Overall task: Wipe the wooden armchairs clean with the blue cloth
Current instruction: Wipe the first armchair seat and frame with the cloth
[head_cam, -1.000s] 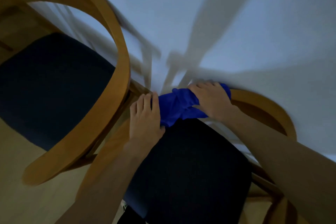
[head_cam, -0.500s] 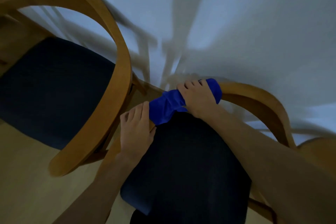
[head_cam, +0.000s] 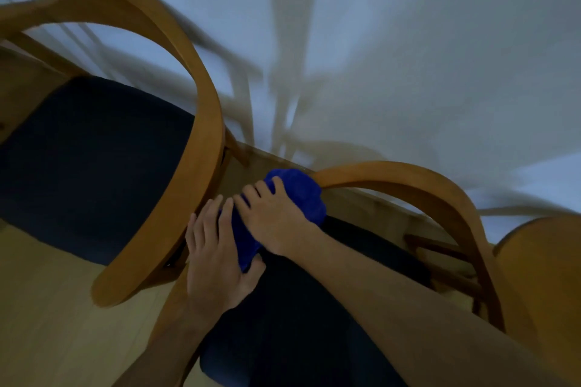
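Two wooden armchairs with dark blue seats stand side by side against a white wall. The near armchair (head_cam: 440, 195) is below me, its curved backrest rail running right. The blue cloth (head_cam: 301, 195) is bunched over the left part of that rail. My right hand (head_cam: 276, 220) grips the cloth from above, fingers curled over it. My left hand (head_cam: 213, 251) lies on the same rail just left of the cloth, fingers over the rail and the thumb under the cloth's lower end. The second armchair (head_cam: 201, 122) stands to the left.
A light wooden floor (head_cam: 47, 308) shows at lower left. Part of a third wooden chair back (head_cam: 540, 264) appears at the right edge. The white wall (head_cam: 408, 41) is close behind the chairs, streaked with shadows.
Both hands and the cloth have slid leftward along the near chair's rail, and the hands have come closer together. The view has shifted, revealing another chair at the right.
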Motion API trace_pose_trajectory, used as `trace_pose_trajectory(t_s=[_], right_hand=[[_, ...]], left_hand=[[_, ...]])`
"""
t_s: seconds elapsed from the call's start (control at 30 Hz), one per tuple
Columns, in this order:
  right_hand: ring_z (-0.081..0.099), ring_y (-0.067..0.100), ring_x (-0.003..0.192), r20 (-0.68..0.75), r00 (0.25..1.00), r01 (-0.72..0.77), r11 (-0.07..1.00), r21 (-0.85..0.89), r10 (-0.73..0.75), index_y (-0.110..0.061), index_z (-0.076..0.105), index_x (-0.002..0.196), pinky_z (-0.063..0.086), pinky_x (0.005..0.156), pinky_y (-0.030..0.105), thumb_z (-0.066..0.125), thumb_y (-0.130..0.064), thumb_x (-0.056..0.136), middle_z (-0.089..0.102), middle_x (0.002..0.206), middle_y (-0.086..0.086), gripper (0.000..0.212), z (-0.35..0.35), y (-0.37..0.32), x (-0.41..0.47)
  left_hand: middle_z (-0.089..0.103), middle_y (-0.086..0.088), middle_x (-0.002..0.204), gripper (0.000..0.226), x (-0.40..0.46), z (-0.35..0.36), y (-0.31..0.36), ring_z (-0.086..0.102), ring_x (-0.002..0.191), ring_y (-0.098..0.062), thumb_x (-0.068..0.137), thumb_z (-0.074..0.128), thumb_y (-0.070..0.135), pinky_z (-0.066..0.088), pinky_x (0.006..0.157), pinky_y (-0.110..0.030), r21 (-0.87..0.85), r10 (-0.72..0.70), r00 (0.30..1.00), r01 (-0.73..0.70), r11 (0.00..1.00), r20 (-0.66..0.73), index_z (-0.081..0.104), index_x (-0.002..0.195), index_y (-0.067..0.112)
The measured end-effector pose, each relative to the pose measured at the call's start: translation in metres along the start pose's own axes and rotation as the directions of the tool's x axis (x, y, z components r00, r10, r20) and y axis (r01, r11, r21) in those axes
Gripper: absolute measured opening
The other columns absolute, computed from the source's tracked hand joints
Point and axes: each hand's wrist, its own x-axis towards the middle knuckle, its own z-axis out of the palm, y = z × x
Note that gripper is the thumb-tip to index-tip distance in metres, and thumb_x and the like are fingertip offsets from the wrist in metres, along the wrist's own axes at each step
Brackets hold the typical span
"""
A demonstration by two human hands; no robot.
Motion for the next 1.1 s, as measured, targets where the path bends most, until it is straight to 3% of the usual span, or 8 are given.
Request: trace_pose_trajectory(t_s=[0.13,0.23,0.5,0.7,0.9,1.1], right_hand=[[0.044,0.029,0.123,-0.039,0.99,0.138,0.99,0.006,-0.138,-0.017,0.035,0.141,0.035,0.103,0.05,0.069,-0.042,0.084,0.045,0.137,0.009,0.071,0.004,0.023,0.003],[0.047,0.025,0.119,0.007,0.991,0.13,0.988,0.086,-0.131,-0.024,0.035,0.139,0.036,0.099,0.044,0.073,-0.051,0.077,0.048,0.132,0.004,0.078,0.004,0.041,0.007],[0.054,0.024,0.11,0.009,0.982,-0.19,0.981,-0.024,0.19,-0.018,0.043,0.134,0.038,0.085,0.035,0.06,-0.029,0.091,0.056,0.124,0.005,0.047,-0.005,0.122,-0.032],[0.052,0.025,0.111,-0.057,0.923,-0.379,0.925,0.027,0.38,-0.02,0.039,0.135,0.037,0.087,0.036,0.06,-0.035,0.09,0.053,0.125,0.004,0.052,-0.006,0.171,-0.093],[0.053,0.023,0.108,-0.087,0.844,-0.494,0.83,0.258,0.53,-0.022,0.041,0.131,0.041,0.088,0.039,0.066,-0.045,0.083,0.054,0.121,0.001,0.059,0.007,0.201,-0.15],[0.054,0.023,0.103,-0.073,0.739,-0.563,0.673,0.48,0.669,-0.023,0.045,0.126,0.042,0.086,0.042,0.07,-0.045,0.079,0.055,0.114,0.0,0.058,0.026,0.21,-0.184]], left_hand=[[0.041,-0.016,0.141,0.085,0.0,0.001,0.001,0.036,0.133,-0.034,0.073,0.054,0.047,0.027,0.111,-0.05,0.084,-0.003,0.998,-0.002,0.996,0.062,0.034,0.143,0.002],[0.042,-0.014,0.141,0.084,0.001,-0.002,0.003,0.041,0.13,-0.032,0.076,0.053,0.05,0.033,0.105,-0.048,0.128,-0.046,0.992,0.031,0.991,0.115,0.033,0.144,0.004],[0.036,-0.015,0.145,0.088,0.001,-0.003,0.005,0.035,0.135,-0.031,0.076,0.051,0.057,0.027,0.109,-0.047,0.226,-0.06,0.989,0.028,0.974,0.138,0.032,0.144,0.005],[0.036,-0.016,0.142,0.087,0.003,-0.001,0.013,0.036,0.131,-0.035,0.077,0.039,0.063,0.026,0.107,-0.055,0.306,-0.088,0.98,0.031,0.951,0.176,0.035,0.14,0.004],[0.036,-0.016,0.143,0.078,0.027,0.012,0.072,0.035,0.134,-0.035,0.078,0.046,0.054,0.024,0.11,-0.054,0.224,0.156,0.973,-0.192,0.955,0.17,0.039,0.139,0.006],[0.035,-0.013,0.147,0.077,0.059,0.031,0.156,0.032,0.136,-0.03,0.081,0.049,0.052,0.022,0.111,-0.046,0.159,0.388,0.896,-0.424,0.892,0.216,0.033,0.146,0.012]])
